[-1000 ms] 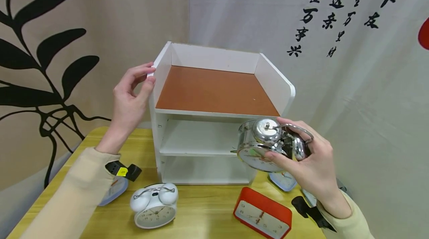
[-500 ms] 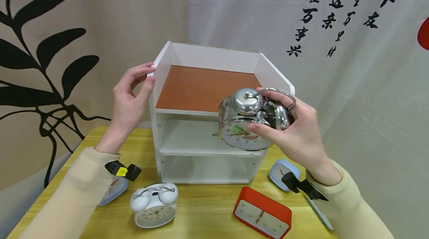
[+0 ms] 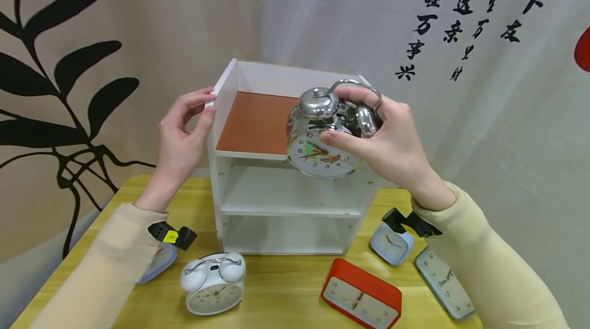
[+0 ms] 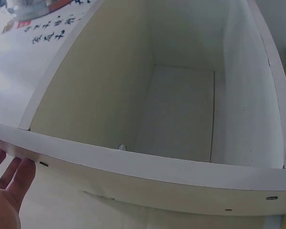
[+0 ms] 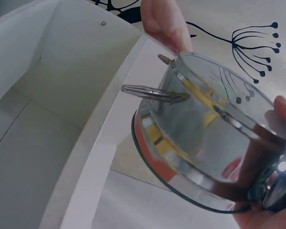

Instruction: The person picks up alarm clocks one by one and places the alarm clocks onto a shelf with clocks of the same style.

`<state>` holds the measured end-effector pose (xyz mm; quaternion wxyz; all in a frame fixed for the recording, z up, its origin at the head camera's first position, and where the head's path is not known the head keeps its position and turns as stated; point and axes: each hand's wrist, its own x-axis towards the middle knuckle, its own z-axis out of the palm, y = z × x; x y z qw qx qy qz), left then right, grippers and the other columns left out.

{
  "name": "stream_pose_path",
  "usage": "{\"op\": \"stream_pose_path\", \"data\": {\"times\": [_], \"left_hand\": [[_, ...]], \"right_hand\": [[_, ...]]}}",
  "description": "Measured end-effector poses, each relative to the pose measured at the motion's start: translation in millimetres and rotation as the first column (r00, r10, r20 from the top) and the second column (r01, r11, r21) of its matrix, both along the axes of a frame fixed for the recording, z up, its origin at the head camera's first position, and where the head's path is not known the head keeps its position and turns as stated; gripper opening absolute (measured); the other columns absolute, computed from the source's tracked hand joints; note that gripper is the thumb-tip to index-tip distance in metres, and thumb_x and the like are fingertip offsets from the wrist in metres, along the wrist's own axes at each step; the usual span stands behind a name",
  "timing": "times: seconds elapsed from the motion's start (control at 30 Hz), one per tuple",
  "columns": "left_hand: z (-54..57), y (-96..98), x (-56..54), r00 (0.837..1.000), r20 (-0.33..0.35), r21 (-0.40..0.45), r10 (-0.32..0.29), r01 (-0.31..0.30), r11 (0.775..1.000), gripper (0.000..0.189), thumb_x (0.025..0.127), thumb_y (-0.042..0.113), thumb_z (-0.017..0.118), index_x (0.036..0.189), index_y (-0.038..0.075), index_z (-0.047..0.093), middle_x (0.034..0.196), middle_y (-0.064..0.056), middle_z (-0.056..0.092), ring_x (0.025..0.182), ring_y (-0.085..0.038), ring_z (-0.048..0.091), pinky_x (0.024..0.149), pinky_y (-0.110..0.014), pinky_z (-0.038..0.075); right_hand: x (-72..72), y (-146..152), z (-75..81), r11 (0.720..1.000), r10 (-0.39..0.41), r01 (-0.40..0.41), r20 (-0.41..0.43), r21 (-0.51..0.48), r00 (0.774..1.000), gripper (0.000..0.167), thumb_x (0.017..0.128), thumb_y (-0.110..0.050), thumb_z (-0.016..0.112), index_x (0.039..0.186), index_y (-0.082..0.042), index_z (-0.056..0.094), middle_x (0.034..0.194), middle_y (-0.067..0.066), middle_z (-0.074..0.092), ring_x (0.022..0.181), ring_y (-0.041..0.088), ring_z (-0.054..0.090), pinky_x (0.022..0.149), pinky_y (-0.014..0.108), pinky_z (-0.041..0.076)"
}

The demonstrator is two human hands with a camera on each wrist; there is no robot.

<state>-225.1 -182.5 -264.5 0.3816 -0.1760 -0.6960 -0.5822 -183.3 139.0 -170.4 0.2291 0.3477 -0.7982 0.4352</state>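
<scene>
Yellowish table [image 3: 276, 290], chunky white shelf [image 3: 281, 190] on it, silver clock [image 3: 318, 157] up by shelf's top, right hand [image 3: 392, 142] curled round it, left hand [image 3: 184, 131] pinching shelf's left edge.

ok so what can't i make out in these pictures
Head view: part of the silver clock, behind the right hand.
Head view: part of the left blue clock, behind the left sleeve.
Head view: part of the grey clock, behind the right sleeve.
Left wrist view: rest of the left hand, past the left edge.
</scene>
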Motion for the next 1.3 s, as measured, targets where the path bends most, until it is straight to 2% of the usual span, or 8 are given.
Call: {"op": "stream_pose_path", "data": {"times": [0.13, 0.3, 0.53, 0.7, 0.9, 1.07, 1.2, 1.3], "left_hand": [[0.1, 0.7, 0.0, 1.000, 0.002, 0.002, 0.004, -0.004, 1.000, 0.031, 0.104, 0.005, 0.060, 0.132, -0.006, 0.063, 0.138, 0.016, 0.065, 0.117, -0.004, 0.064, 0.088, -0.007, 0.058], [0.4, 1.0, 0.7, 1.000, 0.007, 0.012, 0.004, -0.005, 1.000, 0.031, 0.103, 0.006, 0.060, 0.132, -0.005, 0.063, 0.139, 0.012, 0.066, 0.117, -0.002, 0.065, 0.086, -0.007, 0.059], [-1.8, 0.4, 1.6, 1.000, 0.016, 0.004, 0.010, -0.010, 1.000, 0.031, 0.104, 0.006, 0.060, 0.133, -0.005, 0.063, 0.145, -0.004, 0.065, 0.117, -0.002, 0.064, 0.087, -0.007, 0.058], [-2.1, 0.1, 1.2, 1.000, 0.006, -0.004, 0.005, -0.005, 1.000, 0.031, 0.104, 0.005, 0.060, 0.133, -0.006, 0.063, 0.147, -0.012, 0.063, 0.117, -0.001, 0.064, 0.087, -0.007, 0.058], [0.1, 0.2, -0.5, 1.000, 0.003, -0.009, 0.009, -0.009, 1.000, 0.032, 0.104, 0.006, 0.059, 0.133, -0.006, 0.062, 0.148, -0.011, 0.062, 0.118, -0.002, 0.063, 0.087, -0.007, 0.058], [0.9, 0.3, -0.9, 1.000, 0.005, 0.009, 0.009, -0.010, 1.000, 0.031, 0.104, 0.005, 0.060, 0.132, -0.006, 0.062, 0.145, -0.005, 0.065, 0.117, -0.004, 0.064, 0.086, -0.007, 0.059], [0.7, 1.2, -0.7, 1.000, 0.010, 0.015, 0.003, -0.003, 1.000, 0.031, 0.104, 0.005, 0.060, 0.133, -0.007, 0.062, 0.144, -0.001, 0.065, 0.117, -0.004, 0.065, 0.086, -0.008, 0.059], [-0.1, 1.4, 0.6, 1.000, 0.019, 0.017, 0.003, -0.003, 1.000, 0.032, 0.104, 0.006, 0.059, 0.133, -0.006, 0.062, 0.145, -0.002, 0.065, 0.119, -0.009, 0.065, 0.087, -0.008, 0.059]], "right_hand": [[-11.4, -8, 9.0, 0.999, 0.033, -0.034, 0.044, 0.009, 0.998, 0.058, 0.081, -0.003, 0.087, 0.135, -0.010, 0.069, 0.128, 0.009, 0.074, 0.107, 0.010, 0.072, 0.091, 0.018, 0.063], [-24.2, -21, 19.0, 0.999, 0.031, -0.033, 0.071, 0.040, 0.997, 0.055, 0.082, -0.009, 0.089, 0.133, -0.009, 0.070, 0.127, 0.008, 0.075, 0.105, 0.011, 0.072, 0.090, 0.018, 0.061], [-39.4, -39, 25.6, 0.995, 0.032, -0.045, 0.138, 0.088, 0.990, 0.055, 0.083, -0.017, 0.089, 0.135, -0.014, 0.069, 0.128, 0.011, 0.075, 0.107, 0.020, 0.073, 0.091, 0.026, 0.063], [-46.8, -50, 31.8, 0.993, 0.018, -0.037, 0.170, 0.115, 0.985, 0.056, 0.083, -0.023, 0.089, 0.136, -0.016, 0.068, 0.125, 0.010, 0.076, 0.107, 0.019, 0.073, 0.092, 0.031, 0.062], [-56.2, -61, 39.0, 0.992, 0.031, -0.056, 0.213, 0.115, 0.977, 0.055, 0.085, -0.026, 0.087, 0.135, -0.016, 0.068, 0.122, 0.009, 0.076, 0.106, 0.018, 0.073, 0.095, 0.032, 0.062], [-64.5, -68, 43.7, 0.989, 0.035, -0.068, 0.244, 0.128, 0.969, 0.053, 0.086, -0.029, 0.086, 0.134, -0.016, 0.069, 0.123, 0.008, 0.076, 0.108, 0.017, 0.073, 0.096, 0.032, 0.063], [-71.8, -72, 45.2, 0.988, 0.028, -0.067, 0.264, 0.140, 0.964, 0.054, 0.086, -0.031, 0.086, 0.134, -0.015, 0.068, 0.122, 0.007, 0.076, 0.106, 0.016, 0.073, 0.095, 0.031, 0.063], [-77.5, -76, 45.7, 0.987, 0.039, -0.081, 0.287, 0.137, 0.957, 0.055, 0.086, -0.031, 0.086, 0.135, -0.014, 0.068, 0.121, 0.007, 0.077, 0.104, 0.016, 0.075, 0.093, 0.030, 0.064]]}}
